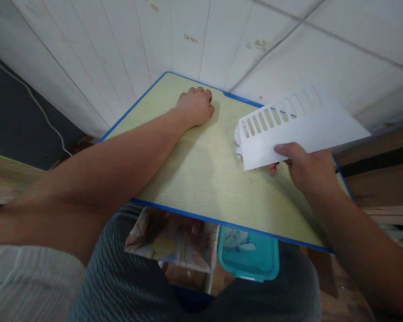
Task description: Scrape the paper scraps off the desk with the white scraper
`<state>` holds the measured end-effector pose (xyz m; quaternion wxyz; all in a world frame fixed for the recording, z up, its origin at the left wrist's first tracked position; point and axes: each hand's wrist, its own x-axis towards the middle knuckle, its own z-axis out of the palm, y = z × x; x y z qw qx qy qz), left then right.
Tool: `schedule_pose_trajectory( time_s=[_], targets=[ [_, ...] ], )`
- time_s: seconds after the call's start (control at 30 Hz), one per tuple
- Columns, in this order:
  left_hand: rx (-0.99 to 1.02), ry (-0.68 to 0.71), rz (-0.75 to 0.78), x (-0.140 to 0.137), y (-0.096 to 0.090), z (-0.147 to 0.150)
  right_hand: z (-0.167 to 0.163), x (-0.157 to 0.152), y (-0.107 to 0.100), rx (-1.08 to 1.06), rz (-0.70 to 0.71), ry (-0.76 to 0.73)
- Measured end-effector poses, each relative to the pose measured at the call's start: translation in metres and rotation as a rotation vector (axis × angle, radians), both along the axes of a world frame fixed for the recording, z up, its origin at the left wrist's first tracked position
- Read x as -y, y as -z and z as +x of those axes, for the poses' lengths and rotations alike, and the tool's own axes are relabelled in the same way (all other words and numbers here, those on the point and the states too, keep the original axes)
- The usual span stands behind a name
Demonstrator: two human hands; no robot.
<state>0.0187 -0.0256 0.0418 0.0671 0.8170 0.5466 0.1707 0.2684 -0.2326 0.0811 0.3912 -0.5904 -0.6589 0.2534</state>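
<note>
Wht panelled wall (114,53) w/ cable (277,40) stands behind blue-edged tbl (201,174).

A person's bare left arm (127,156) stretches diagonally forward, the left hand (195,107) lowered with its back uppermost and its fingers curled inward. Opposite, the right forearm (359,232) angles in from the lower right, wrist roughly in line, as the right hand (305,170) holds a pinching grip: thumb (285,149) extended inward on top, fingers tucked beneath and mostly hidden.
</note>
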Motion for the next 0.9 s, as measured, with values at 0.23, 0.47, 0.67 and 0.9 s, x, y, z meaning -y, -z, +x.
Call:
schedule_pose_trajectory(
  time_s=[0.23,0.47,0.67,0.9],
  targets=[
    [0.094,0.016,-0.073,0.002,-0.002,-0.003,-0.025,0.006,0.007,-0.123,-0.053,0.037],
    [0.146,0.037,-0.103,-0.001,0.000,-0.003,-0.017,0.004,0.018,-0.063,-0.057,0.007],
    [0.065,0.015,-0.024,-0.004,0.003,-0.002,-0.026,0.017,0.013,0.019,-0.094,-0.094],
    [0.073,0.024,-0.040,0.001,-0.002,-0.001,-0.037,0.035,0.009,-0.082,-0.182,-0.211]
  ],
)
